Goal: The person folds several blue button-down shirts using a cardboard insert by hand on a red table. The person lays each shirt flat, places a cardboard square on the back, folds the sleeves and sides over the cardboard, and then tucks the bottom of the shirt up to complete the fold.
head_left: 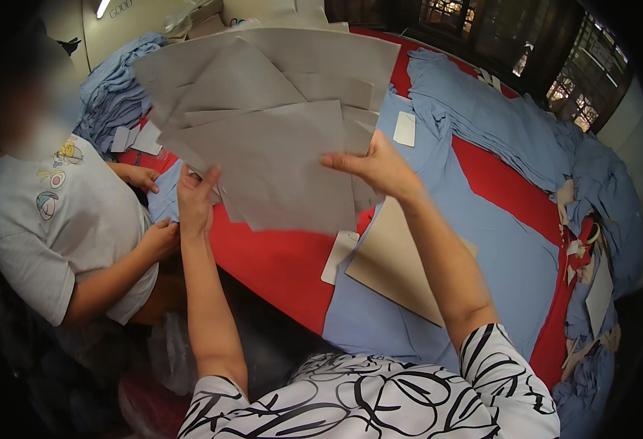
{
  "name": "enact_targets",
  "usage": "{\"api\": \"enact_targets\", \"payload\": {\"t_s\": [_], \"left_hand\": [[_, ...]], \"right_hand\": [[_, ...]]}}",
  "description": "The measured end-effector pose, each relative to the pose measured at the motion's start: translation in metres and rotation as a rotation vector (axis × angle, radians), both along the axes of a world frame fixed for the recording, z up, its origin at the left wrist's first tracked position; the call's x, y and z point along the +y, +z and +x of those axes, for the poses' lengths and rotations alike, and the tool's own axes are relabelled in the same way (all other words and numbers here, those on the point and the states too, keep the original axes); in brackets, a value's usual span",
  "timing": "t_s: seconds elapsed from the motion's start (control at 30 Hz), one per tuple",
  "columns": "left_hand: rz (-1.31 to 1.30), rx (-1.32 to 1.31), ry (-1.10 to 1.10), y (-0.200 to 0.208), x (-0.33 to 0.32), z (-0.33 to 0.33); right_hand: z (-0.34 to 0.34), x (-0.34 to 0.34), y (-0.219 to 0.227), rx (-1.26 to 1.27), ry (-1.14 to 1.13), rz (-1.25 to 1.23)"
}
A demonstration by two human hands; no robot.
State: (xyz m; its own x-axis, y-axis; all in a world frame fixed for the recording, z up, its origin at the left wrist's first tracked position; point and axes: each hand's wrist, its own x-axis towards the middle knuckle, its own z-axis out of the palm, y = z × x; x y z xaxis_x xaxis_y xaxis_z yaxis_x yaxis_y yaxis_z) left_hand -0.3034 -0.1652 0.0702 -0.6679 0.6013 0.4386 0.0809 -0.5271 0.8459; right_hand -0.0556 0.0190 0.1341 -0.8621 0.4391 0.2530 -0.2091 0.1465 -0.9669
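Over the table I hold up a fanned stack of grey card sheets (277,164), several overlapping pieces of different sizes. My left hand (197,192) is closed on the stack's lower left edge. At the right edge my right hand (380,170) grips it, thumb lying across the front sheet and the other fingers hidden behind. Below the right forearm, a tan card panel (398,260) lies on light blue fabric (511,256). A small white card (339,257) with rounded corners sits beside that panel, partly on the red table surface (277,267).
At the left a co-worker (65,227) stands close to my left arm, both hands on a light blue cloth piece (164,194). Folded blue fabric (120,88) is heaped behind them. More bunched fabric (497,121) runs along the far right edge. Another white card (405,128) lies on the fabric.
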Motion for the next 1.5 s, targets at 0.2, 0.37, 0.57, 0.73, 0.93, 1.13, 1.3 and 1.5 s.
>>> {"api": "enact_targets", "payload": {"t_s": [0.2,0.37,0.57,0.73,0.93,1.13,1.3,1.5], "left_hand": [[-0.035,-0.004,-0.042,-0.021,0.012,-0.003],[-0.062,0.000,-0.105,-0.050,0.008,0.004],[-0.013,-0.097,-0.061,-0.071,-0.014,0.023],[-0.338,-0.114,-0.154,-0.113,-0.049,0.011],[-0.404,-0.034,-0.114,-0.091,-0.059,0.012],[-0.170,-0.099,-0.158,-0.093,-0.047,0.016],[-0.073,-0.169,-0.168,-0.100,-0.037,0.025],[-0.159,-0.124,-0.156,-0.098,-0.047,0.021]], "right_hand": [[0.014,0.032,-0.004,-0.207,-0.070,0.320],[0.034,0.031,-0.031,-0.209,-0.087,0.319],[0.053,-0.001,-0.034,-0.302,-0.026,0.379],[0.052,-0.024,-0.034,-0.182,-0.056,0.593],[0.086,-0.021,-0.026,-0.574,-0.117,0.728],[0.098,-0.013,-0.033,-0.164,-0.372,0.409],[0.106,-0.005,-0.096,-0.231,-0.255,0.105],[0.106,-0.025,-0.126,-0.041,-0.102,-0.004]]}}
